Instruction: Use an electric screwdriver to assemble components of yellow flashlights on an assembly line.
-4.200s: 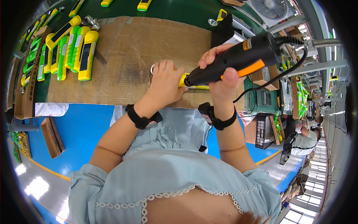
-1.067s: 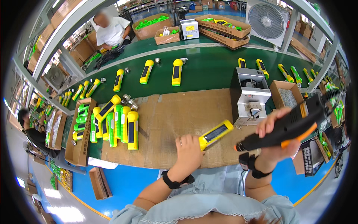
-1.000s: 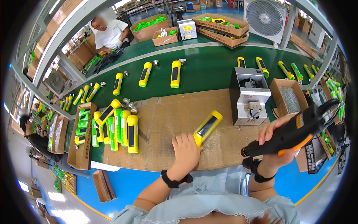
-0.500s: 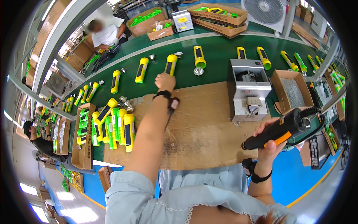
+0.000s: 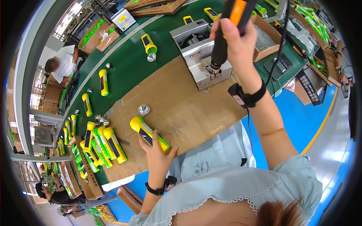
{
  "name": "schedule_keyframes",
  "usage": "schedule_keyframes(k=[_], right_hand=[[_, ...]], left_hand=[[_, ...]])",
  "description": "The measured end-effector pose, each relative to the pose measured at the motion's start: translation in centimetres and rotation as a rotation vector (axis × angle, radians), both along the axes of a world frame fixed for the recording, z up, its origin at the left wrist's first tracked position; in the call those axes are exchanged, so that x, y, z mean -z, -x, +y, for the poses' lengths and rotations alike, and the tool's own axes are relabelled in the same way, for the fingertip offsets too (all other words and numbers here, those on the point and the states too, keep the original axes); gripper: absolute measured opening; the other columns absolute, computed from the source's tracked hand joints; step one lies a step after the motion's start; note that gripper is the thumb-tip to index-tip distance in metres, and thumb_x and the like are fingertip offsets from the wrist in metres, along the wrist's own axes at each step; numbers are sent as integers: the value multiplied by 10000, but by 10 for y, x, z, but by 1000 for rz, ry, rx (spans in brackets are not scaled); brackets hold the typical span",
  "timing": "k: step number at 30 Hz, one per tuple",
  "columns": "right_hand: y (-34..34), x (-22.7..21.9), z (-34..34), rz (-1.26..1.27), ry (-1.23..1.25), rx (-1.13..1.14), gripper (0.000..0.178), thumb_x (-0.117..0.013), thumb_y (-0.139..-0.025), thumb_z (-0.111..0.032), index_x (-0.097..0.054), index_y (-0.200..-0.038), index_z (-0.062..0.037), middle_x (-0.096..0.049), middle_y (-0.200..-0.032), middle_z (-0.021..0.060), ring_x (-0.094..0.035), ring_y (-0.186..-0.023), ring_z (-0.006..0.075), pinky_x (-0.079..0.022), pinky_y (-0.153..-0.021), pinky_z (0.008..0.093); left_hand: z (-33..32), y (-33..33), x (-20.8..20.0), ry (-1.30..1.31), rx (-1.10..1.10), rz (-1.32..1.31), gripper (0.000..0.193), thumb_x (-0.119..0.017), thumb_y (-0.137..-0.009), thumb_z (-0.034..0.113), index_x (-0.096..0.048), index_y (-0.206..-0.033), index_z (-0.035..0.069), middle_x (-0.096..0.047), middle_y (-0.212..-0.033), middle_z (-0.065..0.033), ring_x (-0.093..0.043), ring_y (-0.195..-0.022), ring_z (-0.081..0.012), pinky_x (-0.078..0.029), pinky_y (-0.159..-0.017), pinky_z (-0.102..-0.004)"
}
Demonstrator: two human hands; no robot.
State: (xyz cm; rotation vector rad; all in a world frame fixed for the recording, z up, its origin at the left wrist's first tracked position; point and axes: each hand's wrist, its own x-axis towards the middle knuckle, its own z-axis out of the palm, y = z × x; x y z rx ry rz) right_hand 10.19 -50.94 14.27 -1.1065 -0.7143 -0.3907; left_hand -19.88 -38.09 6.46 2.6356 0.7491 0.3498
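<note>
My left hand (image 5: 157, 160) grips the lower end of a yellow-green flashlight (image 5: 136, 123) with a dark panel, tilted over the cardboard sheet. Just beyond its yellow head lies a shiny reflector cup (image 5: 143, 109). In my raised right hand (image 5: 241, 43) is a black-and-orange electric screwdriver (image 5: 220, 51), pointing downward. Its tip meets the small front fitting of a silver box-shaped machine (image 5: 196, 56), probably a screw feeder. Whether a screw sits on the tip is too small to tell.
Several flashlights (image 5: 109, 141) are piled left on the cardboard sheet (image 5: 169, 98), beside a carton (image 5: 91, 187). More flashlights with reflectors line the green bench (image 5: 124, 64). Right of the machine stands a box of small metal parts (image 5: 264, 35). A dark cable (image 5: 278, 56) hangs near my right wrist.
My left hand has brought a flashlight from the row back onto the cardboard. The screwdriver in my right hand has moved forward and turned tip-down to the machine. The view has turned.
</note>
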Motion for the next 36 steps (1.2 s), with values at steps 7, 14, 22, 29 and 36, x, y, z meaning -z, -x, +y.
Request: schedule_keyframes(k=[7,14,22,29,36], right_hand=[[5,-7,0,52,186,-90,348,-588,-862,-358,-529,-870,-16,-575,-654,72,-561,-560,137,-445,-521,252],[69,6,-14,173,-43,-512,352,-624,-842,-343,-527,-878,-7,-579,-667,88,-571,-556,145,-464,-518,258],[97,23,-4,112,46,-433,635,-615,-754,-572,-483,-955,16,-528,-732,122,-556,-616,219,-472,-572,316],[104,32,3,142,50,-478,634,-611,-759,-570,-484,-965,15,-529,-731,119,-566,-626,223,-482,-581,323],[106,36,10,134,81,-473,644,-612,-757,-575,-483,-970,19,-534,-731,119,-570,-622,223,-485,-575,324]], left_hand=[[-5,12,12,101,236,77,591,-796,-614,145,-560,-1153,83,-389,-1308,-191,-512,-1053,-343,-464,-852,-414],[9,-62,44,-224,505,-168,543,-756,-603,404,-542,-943,40,-534,-902,-132,-512,-857,-319,-396,-794,-397],[-12,-100,46,-126,383,-278,499,-781,-627,269,-540,-993,29,-535,-900,-153,-526,-886,-324,-422,-772,-380],[6,-87,39,87,508,-266,487,-725,-648,47,-538,-1098,46,-588,-1054,-143,-540,-1003,-336,-427,-875,-389],[9,-85,43,174,477,-255,569,-743,-655,64,-492,-1165,61,-605,-1060,-140,-545,-1015,-333,-424,-877,-395]])
